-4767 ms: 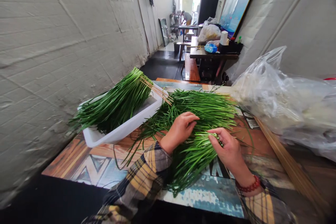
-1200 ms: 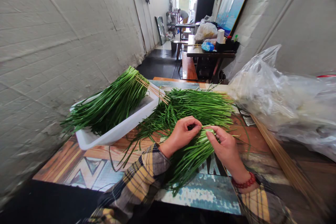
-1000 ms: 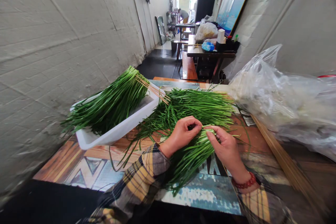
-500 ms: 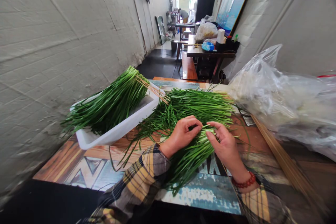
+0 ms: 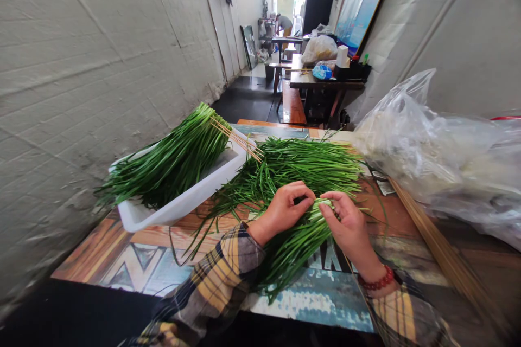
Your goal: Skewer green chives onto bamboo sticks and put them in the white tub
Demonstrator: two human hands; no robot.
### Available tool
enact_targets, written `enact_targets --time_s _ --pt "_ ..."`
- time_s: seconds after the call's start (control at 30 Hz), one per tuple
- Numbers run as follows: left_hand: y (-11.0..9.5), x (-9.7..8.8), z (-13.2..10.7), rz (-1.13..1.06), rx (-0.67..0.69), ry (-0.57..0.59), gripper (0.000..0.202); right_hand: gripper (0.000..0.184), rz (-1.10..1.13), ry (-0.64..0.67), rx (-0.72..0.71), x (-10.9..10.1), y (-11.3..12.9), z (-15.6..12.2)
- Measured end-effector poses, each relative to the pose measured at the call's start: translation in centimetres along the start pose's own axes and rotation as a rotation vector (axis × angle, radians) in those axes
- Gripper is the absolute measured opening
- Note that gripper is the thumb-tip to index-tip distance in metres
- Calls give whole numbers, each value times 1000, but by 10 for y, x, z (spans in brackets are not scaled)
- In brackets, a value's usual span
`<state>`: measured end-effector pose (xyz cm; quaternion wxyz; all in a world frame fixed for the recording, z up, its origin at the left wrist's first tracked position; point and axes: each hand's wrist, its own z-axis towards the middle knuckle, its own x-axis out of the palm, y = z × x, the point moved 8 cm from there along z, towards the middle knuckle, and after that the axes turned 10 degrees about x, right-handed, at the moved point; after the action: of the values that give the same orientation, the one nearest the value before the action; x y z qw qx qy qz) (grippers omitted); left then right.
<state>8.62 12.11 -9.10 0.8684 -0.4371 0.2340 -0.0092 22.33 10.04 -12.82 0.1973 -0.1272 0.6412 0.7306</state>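
Observation:
A small bunch of garlic chives (image 5: 295,249) lies fanned on the table, pale cut ends between my hands. My left hand (image 5: 285,209) is closed in a pinch at the stem ends, thumb against forefinger. Curled around the other side of the same ends, my right hand (image 5: 348,225) has thumb and fingertips on the stems. A thin stick runs from under my right palm toward the table edge; its upper end is hidden. Just beyond my hands spreads a larger pile of chives (image 5: 309,165).
At left a white tray (image 5: 183,203) holds a thick sheaf of skewered chives (image 5: 175,154). Bamboo skewers (image 5: 439,249) lie along the right, beside clear plastic bags (image 5: 439,157). Farther off stand a table with bags (image 5: 321,50), a bench (image 5: 293,103) and a bending person (image 5: 284,24).
A chive stem that stuck up between my fingertips is now down level with the bunch. My right fingertips have dipped slightly; the tray and pile have not moved.

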Motion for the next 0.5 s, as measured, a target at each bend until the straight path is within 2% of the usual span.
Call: enact_targets --time_s 0.1,0.27,0.4,0.5 --pt "-1 0 0 -12 -13 14 17 19 -19 -20 -39 -2 5 0" --pt "4 2 0 -39 -66 63 15 23 -24 24 -67 -1 7 1" --pt "13 9 -5 -127 -171 114 23 28 83 151 -28 4 6 -1" --pt "17 7 -7 -204 -241 81 28 39 197 229 49 6 2 -1"
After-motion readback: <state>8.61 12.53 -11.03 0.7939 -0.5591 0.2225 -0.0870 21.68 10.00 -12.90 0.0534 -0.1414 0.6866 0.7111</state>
